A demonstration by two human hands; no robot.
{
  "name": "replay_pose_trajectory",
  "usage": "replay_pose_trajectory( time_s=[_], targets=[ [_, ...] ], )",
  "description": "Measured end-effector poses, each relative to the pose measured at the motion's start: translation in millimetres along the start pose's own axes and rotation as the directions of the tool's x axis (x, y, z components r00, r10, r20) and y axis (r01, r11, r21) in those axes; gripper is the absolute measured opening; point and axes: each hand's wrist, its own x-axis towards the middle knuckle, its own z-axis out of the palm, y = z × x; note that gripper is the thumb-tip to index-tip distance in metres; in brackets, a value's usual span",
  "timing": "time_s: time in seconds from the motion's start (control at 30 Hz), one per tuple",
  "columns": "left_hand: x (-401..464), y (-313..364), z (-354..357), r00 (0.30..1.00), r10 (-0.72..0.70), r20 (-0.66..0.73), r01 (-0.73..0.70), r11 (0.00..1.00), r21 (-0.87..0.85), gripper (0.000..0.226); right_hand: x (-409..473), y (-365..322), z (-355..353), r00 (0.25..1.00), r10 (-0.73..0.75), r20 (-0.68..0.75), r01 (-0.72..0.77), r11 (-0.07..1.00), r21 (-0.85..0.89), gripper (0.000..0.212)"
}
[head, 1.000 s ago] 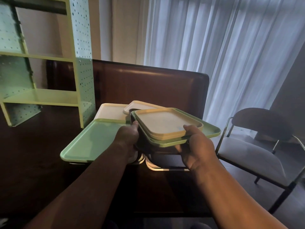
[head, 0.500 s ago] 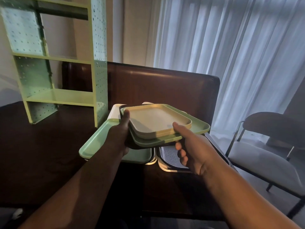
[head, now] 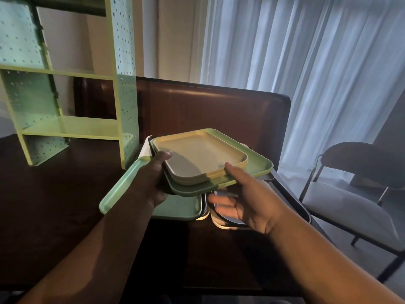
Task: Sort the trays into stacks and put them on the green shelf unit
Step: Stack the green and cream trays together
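I hold a small stack of trays above the dark table (head: 54,205): a cream tray (head: 197,159) on top of a green tray (head: 256,170), with a dark one under them. My left hand (head: 153,178) grips the stack's left edge, thumb on the cream tray's rim. My right hand (head: 243,198) has its thumb on the green tray's near edge and its fingers spread loosely below the stack. A large green tray (head: 122,189) lies on the table beneath, beside a white tray (head: 145,148) and a metal tray (head: 291,194). The green shelf unit (head: 72,128) stands at the back left.
A dark wooden headboard-like panel (head: 219,110) rises behind the table. A grey chair (head: 355,194) stands to the right, off the table's edge. White curtains (head: 306,51) hang behind. The shelf unit's lower shelves hold nothing.
The stack has moved left toward the shelf unit. My right hand has loosened, its fingers now spread under the stack. The metal tray on the table has come into view.
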Motion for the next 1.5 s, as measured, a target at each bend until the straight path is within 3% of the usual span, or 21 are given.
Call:
replay_pose_trajectory(
  time_s=[0.1, 0.27, 0.4, 0.5, 0.57, 0.73, 0.83, 0.93, 1.03, 1.2, 1.33, 1.5],
  targets=[
    [-1.1, 0.1, 7.6, 0.996, -0.057, 0.067, 0.058, 0.998, -0.007, 0.025, 11.9, 8.7, 4.2, 0.981, -0.159, -0.109, 0.176, 0.968, 0.178, 0.046],
    [2.7, 9.1, 24.1, 0.965, -0.169, 0.202, 0.156, 0.985, 0.079, 0.03, 33.2, 17.8, -1.1, 0.925, -0.244, -0.292, 0.309, 0.93, 0.201, 0.05],
    [25.0, 13.8, 34.6, 0.969, -0.171, 0.18, 0.146, 0.979, 0.14, 0.063, 46.0, 12.3, -23.1, 0.956, -0.195, -0.222, 0.245, 0.942, 0.23, 0.055],
    [49.3, 18.3, 38.7, 0.981, -0.145, 0.125, 0.116, 0.969, 0.219, 0.04, 63.8, -3.5, -60.9, 0.989, -0.097, -0.114, 0.127, 0.949, 0.288, 0.056],
    [70.2, 21.7, 39.1, 0.987, -0.123, 0.106, 0.091, 0.959, 0.268, 0.028, 85.2, -19.7, -88.3, 0.993, -0.019, -0.119, 0.056, 0.946, 0.32, 0.061],
    [123.6, 37.3, 44.3, 0.987, -0.107, 0.121, 0.051, 0.918, 0.394, 0.042, 156.9, -55.1, -112.2, 0.991, 0.105, -0.082, -0.102, 0.994, 0.043, 0.046],
    [149.7, 41.4, 53.9, 0.988, -0.137, 0.076, 0.094, 0.907, 0.411, 0.052, 184.2, -64.3, -107.9, 0.978, 0.1, -0.185, -0.119, 0.989, -0.09, 0.033],
    [166.0, 40.5, 71.9, 0.989, -0.143, -0.047, 0.149, 0.893, 0.425, 0.039, 198.5, -72.3, -106.1, 0.957, 0.088, -0.276, -0.157, 0.957, -0.243, 0.031],
    [178.3, 33.4, 88.4, 0.966, -0.139, -0.218, 0.219, 0.886, 0.409, 0.018, 216.1, -84.2, -116.8, 0.943, 0.071, -0.326, -0.219, 0.867, -0.447, 0.044],
    [195.1, 21.3, 114.9, 0.871, -0.114, -0.478, 0.333, 0.852, 0.404, 0.032, 252.9, -114.1, -134.1, 0.925, 0.072, -0.373, -0.283, 0.785, -0.551, 0.05],
    [211.9, -0.3, 123.1, 0.792, -0.223, -0.568, 0.421, 0.873, 0.246, 0.054, 293.2, -141.6, -153.9, 0.967, -0.035, -0.251, -0.202, 0.487, -0.85, 0.059],
    [209.3, -9.7, 154.3, 0.712, -0.399, -0.577, 0.551, 0.828, 0.107, 0.025, 359.5, -164.6, -172.1, 0.999, -0.006, -0.035, -0.034, 0.135, -0.99, 0.048]
  ],
)
